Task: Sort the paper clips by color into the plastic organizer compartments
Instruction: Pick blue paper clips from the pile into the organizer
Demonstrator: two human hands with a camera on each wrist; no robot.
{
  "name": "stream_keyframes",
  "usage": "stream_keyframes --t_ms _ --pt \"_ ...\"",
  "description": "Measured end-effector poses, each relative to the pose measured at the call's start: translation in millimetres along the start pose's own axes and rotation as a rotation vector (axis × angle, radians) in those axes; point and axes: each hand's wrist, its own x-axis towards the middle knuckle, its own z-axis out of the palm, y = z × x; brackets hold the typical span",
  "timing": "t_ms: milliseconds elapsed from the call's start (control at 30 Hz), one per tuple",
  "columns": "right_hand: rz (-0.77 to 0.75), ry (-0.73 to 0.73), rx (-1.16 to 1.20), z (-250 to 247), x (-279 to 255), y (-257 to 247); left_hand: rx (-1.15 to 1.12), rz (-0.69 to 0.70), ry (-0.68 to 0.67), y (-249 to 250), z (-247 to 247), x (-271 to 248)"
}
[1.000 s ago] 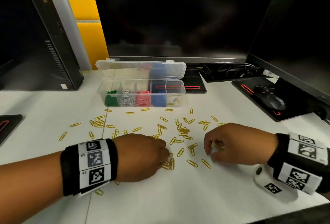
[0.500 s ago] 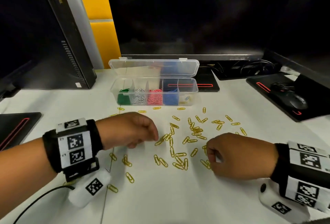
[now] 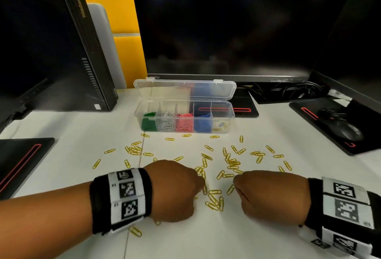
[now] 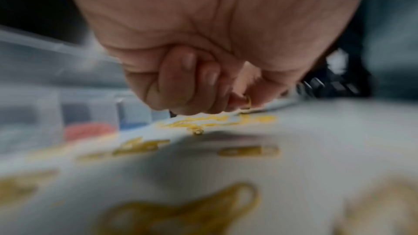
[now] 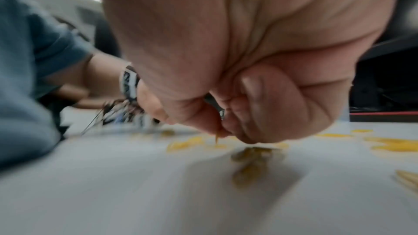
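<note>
My left hand hovers knuckles-up, fingers curled, pinching a thin yellow wire paper clip. My right hand does likewise, pinching another yellow clip just above the white table.

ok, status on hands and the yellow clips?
Left hand pinching a yellow wire paper clip off the white table. Right hand pinching another. Clear plastic organizer open, last compartment nearly empty. Nothing in the way.
</note>
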Motion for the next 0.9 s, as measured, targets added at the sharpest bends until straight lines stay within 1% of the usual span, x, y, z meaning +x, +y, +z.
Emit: stream_keyframes --t_ms 67,100,133,200,267,300,333,400,467,533,600,633,667,700,733,800,833,867,900 --pt "-0.034 0.000 0.071 -26 8 8 -0.397 -0.085 0.038 -12 -10 10" --pt "-0.063 0.052 0.140 -42 14 13 -0.584 -0.098 0.082 -22 -18 15" --pt "-0.065 0.132 0.233 -57 20 20 -0.754 -0.137 0.175 -33 -25 22" --pt "-0.014 0.319 0.439 -81 37 32 -1.114 -0.280 0.312 -53 -39 35" --pt "0.050 0.416 0.660 -98 57 36 -1.419 -0.355 0.380 -66 -51 40" --pt "0.063 0.450 0.715 -104 67 36 -1.543 -0.359 0.406 -70 -55 42" --pt "0.070 0.481 0.723 -108 77 36 -1.655 -0.352 0.431 -74 -58 45" --pt "0.083 0.530 0.610 -118 95 36 -1.813 -0.339 0.486 -78 -63 50" --pt "0.079 0.520 0.476 -125 109 34 -1.882 -0.349 0.521 -82 -66 55" --pt "0.060 0.479 0.378 -129 117 35 -1.893 -0.355 0.534 -84 -66 58" --pt "0.054 0.488 0.235 -133 119 38 -1.858 -0.370 0.535 -87 -64 58" --pt "0.056 0.504 0.148 -134 120 40 -1.800 -0.380 0.536 -87 -64 58" --pt "0.057 0.516 0.057 -136 122 42 -1.683 -0.398 0.538 -88 -64 58" --pt "0.056 0.502 -0.029 -137 122 42 -1.496 -0.425 0.543 -89 -63 59" --pt "0.051 0.459 -0.104 -138 125 42 -1.252 -0.448 0.554 -91 -61 59" --pt "0.026 0.337 -0.205 -139 132 38 -0.761 -0.446 0.546 -96 -58 60" --pt "0.014 0.285 -0.252 -139 136 36 -0.574 -0.460 0.515 -98 -55 61" --pt "0.010 0.249 -0.301 -140 140 34 -0.439 -0.478 0.483 -100 -52 63" --pt "0.015 0.219 -0.348 -141 144 32 -0.357 -0.489 0.459 -101 -49 64"
